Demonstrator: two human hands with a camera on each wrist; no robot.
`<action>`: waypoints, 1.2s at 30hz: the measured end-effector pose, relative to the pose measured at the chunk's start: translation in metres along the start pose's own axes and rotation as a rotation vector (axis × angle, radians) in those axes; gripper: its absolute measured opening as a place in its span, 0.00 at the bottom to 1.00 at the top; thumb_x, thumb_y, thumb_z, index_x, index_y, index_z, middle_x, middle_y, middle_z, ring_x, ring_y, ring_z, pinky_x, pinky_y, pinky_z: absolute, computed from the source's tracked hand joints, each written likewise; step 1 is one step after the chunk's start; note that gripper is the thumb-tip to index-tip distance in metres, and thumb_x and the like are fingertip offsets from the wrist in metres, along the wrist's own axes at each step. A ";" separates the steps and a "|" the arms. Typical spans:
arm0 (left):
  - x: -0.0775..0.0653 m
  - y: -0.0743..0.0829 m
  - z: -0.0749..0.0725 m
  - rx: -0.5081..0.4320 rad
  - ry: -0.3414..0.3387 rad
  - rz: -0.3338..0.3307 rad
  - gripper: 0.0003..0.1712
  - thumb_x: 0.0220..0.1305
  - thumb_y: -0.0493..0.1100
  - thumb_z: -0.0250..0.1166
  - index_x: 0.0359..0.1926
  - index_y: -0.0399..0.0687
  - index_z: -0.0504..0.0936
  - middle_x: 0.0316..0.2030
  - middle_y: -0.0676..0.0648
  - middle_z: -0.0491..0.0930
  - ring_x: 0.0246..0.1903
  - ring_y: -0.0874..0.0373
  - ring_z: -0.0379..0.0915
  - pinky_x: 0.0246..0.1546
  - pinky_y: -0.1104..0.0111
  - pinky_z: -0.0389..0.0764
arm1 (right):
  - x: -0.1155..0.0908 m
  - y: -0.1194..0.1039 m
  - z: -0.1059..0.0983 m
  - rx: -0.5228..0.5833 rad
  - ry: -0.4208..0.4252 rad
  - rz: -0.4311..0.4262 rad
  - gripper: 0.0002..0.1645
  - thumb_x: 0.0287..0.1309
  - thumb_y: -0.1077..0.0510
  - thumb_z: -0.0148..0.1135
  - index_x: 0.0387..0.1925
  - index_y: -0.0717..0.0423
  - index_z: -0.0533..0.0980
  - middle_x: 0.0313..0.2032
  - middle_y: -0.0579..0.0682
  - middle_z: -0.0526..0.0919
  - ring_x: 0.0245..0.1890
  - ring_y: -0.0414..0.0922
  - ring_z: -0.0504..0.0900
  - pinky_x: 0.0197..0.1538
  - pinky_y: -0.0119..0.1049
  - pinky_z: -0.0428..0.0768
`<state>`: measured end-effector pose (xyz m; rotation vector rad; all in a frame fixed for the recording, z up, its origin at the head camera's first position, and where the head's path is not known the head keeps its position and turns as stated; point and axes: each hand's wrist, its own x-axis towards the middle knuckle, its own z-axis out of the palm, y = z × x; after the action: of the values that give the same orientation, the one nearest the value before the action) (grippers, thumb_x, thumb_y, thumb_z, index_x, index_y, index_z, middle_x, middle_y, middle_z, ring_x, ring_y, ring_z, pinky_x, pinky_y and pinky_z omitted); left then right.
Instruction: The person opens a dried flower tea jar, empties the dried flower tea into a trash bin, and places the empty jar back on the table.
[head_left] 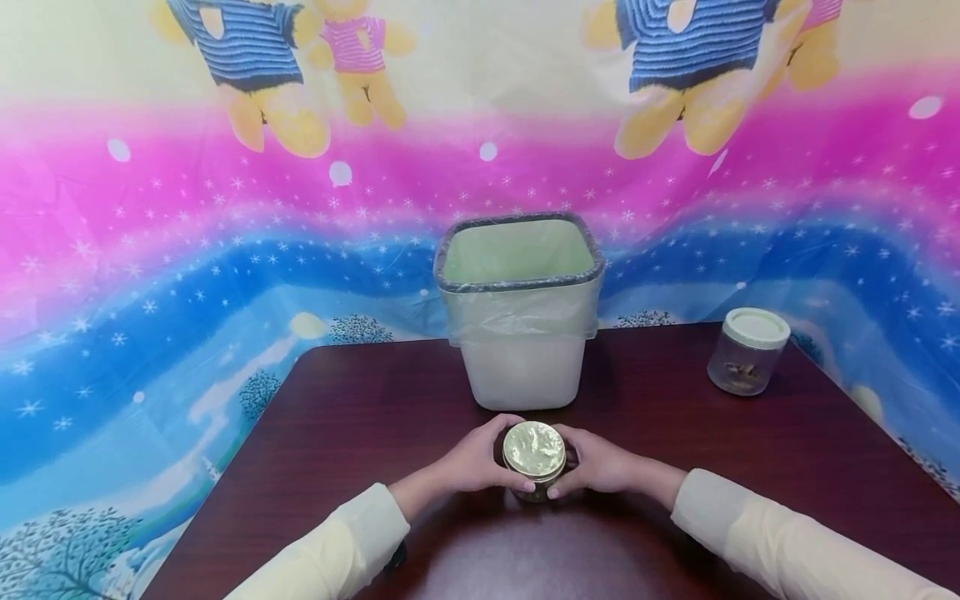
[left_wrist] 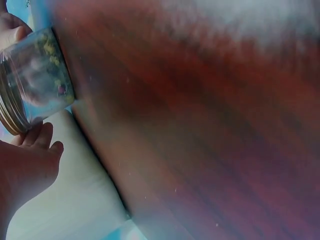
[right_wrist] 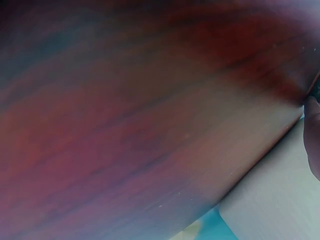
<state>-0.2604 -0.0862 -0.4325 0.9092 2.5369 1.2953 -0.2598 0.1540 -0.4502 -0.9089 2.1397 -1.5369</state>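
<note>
1. A clear jar with a gold lid [head_left: 534, 450] is held upright between two hands at the near middle of the worktop [head_left: 375, 400]; whether its base is rested on the surface cannot be told for certain.
2. The lid [head_left: 534, 447] is seated on the jar's mouth, and light is reflected from its crinkled-looking top.
3. Small yellowish and dark bits [left_wrist: 54, 62] are shown inside the jar near its base in the left wrist view.
4. The jar is clasped on one side by the left hand [head_left: 480, 457], its fingers and thumb being curved round the wall.
5. The opposite side is clasped in the same way by the right hand [head_left: 600, 462]; in the right wrist view only a small part of the grip is caught.
6. Just beyond the jar, a pale bin [head_left: 525, 375] is stood upright, lined with a clear plastic bag [head_left: 517, 312] that is folded over its rim.
7. Farther right, a white-lidded jar [head_left: 750, 329] is placed near the worktop's far corner, with brownish bits at its bottom.
8. Behind everything, a cloth [head_left: 150, 200] printed with teddy bears and snowflakes is hung.
</note>
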 end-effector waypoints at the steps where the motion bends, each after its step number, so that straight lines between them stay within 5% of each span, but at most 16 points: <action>1: -0.001 0.000 0.001 0.003 0.010 0.000 0.46 0.40 0.51 0.82 0.60 0.52 0.71 0.52 0.54 0.76 0.52 0.63 0.71 0.57 0.64 0.69 | 0.000 0.000 0.000 0.001 -0.001 -0.004 0.50 0.42 0.67 0.78 0.64 0.71 0.61 0.56 0.57 0.75 0.58 0.50 0.73 0.57 0.32 0.72; 13: -0.009 0.005 0.012 0.051 0.131 -0.029 0.47 0.40 0.57 0.81 0.61 0.52 0.71 0.52 0.57 0.76 0.51 0.61 0.71 0.55 0.62 0.71 | 0.001 0.001 0.000 0.009 -0.001 -0.024 0.48 0.42 0.67 0.78 0.63 0.70 0.62 0.55 0.57 0.77 0.57 0.47 0.74 0.58 0.31 0.72; 36: -0.010 0.011 0.007 -0.003 0.215 -0.030 0.47 0.42 0.58 0.79 0.62 0.50 0.70 0.52 0.56 0.76 0.52 0.59 0.72 0.54 0.60 0.72 | 0.002 0.004 0.001 0.060 -0.031 -0.048 0.49 0.45 0.68 0.75 0.65 0.73 0.58 0.59 0.62 0.74 0.60 0.47 0.73 0.59 0.33 0.70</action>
<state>-0.2444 -0.0827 -0.4302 0.7653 2.6949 1.4590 -0.2622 0.1529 -0.4541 -0.9635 2.0533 -1.5910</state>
